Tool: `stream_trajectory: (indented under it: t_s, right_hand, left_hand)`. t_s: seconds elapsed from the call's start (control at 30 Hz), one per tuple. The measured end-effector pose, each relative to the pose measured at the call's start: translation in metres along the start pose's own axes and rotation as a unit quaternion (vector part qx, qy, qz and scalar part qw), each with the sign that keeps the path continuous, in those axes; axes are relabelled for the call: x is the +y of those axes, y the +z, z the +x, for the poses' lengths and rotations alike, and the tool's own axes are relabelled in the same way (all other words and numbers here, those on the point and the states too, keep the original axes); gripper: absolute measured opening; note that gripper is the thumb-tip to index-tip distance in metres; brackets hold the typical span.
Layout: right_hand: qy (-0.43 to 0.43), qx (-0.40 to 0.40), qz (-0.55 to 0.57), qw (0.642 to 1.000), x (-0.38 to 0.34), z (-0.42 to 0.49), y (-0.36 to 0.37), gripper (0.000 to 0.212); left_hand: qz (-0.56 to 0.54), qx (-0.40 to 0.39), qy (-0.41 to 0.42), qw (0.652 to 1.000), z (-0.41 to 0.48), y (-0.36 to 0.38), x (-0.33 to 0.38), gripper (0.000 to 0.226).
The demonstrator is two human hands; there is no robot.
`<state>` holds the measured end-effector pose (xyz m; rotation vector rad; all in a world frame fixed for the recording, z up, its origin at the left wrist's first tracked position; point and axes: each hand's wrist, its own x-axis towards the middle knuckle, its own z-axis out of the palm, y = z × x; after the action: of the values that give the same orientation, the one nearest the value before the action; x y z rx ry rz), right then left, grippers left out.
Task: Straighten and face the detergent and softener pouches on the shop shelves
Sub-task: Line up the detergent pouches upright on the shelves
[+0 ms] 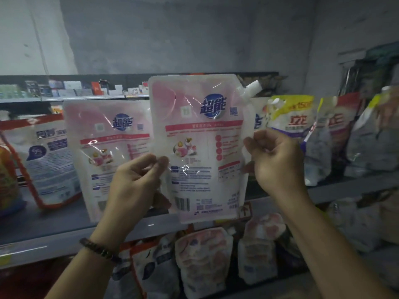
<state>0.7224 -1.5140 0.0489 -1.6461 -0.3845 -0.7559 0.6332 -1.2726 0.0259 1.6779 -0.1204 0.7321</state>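
The left hand [138, 180] and right hand [274, 156] are pinching the pink pouch [200, 147] by its edges in the air, so it might be slipping down onto the shelf [54, 240].

The pink-and-white spouted plastic pouch [200, 147] in the middle is glinting glossy and crinkled. The grey shelf edge [54, 238] nearer is looking smooth and matt; the far grey wall [162, 39] is showing rough.

A small shop: long grey metal shelves [64, 231] carry rows of printed plastic detergent pouches [108, 147], barcodes showing, a yellow price label [5, 258] sits on the shelf edge, and small boxed goods [71, 89] line a higher shelf behind.
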Motion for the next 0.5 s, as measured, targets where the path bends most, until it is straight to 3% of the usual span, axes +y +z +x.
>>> stream_trajectory:
  t_s: [0.27,0.5]
  right_hand:
    - [0.003,0.026,-0.054,0.998,0.038,0.039,-0.046,0.014]
    - [0.049,0.035,-0.059,0.996,0.055,0.064,-0.069,0.019]
  left_hand:
    - [-0.028,-0.029,-0.058,0.998,0.007,0.076,0.004,0.032]
    - [-0.048,-0.009,-0.071,0.996,0.02,0.128,-0.005,0.029]
